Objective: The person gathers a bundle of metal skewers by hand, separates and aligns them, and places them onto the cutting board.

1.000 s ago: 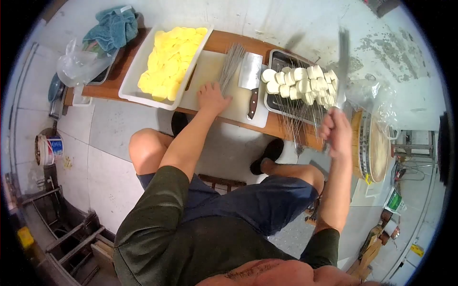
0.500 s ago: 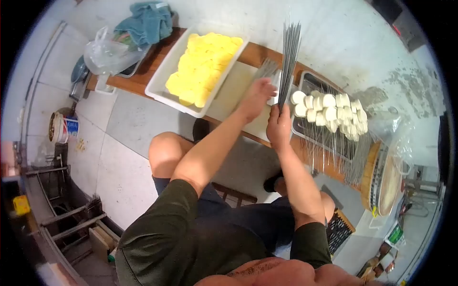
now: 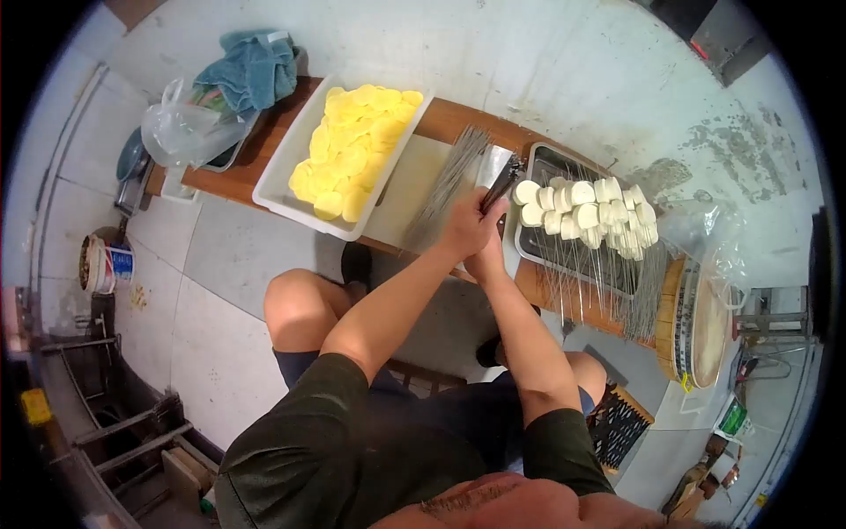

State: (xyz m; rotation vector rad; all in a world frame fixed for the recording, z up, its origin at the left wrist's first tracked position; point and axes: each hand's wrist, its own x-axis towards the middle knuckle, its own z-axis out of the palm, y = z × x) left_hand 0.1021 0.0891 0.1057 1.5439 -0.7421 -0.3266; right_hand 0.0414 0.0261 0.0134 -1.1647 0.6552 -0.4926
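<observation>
My left hand (image 3: 465, 226) and my right hand (image 3: 488, 254) are closed together around a bundle of thin metal skewers (image 3: 504, 180). The bundle points away from me, so its length looks short. More loose skewers (image 3: 451, 176) lie on the pale cutting board (image 3: 412, 172), left of my hands. A flat, shiny, blade-like piece (image 3: 495, 162) lies just beyond my hands, partly hidden by the bundle. To the right, a metal tray (image 3: 530, 240) bears skewers threaded with white round slices (image 3: 586, 212), their bare ends hanging over the near edge.
A white tub (image 3: 264, 189) of yellow round slices (image 3: 352, 154) stands left of the board on the wooden bench (image 3: 225, 181). Farther left are a blue towel (image 3: 257, 70) and a clear plastic bag (image 3: 181, 132). A round wooden-sided object (image 3: 696, 326) stands at the bench's right end.
The upright skewer bundle has tipped away from me and come lower. My left hand, beside it before, now closes on it together with my right hand. The view has shifted slightly.
</observation>
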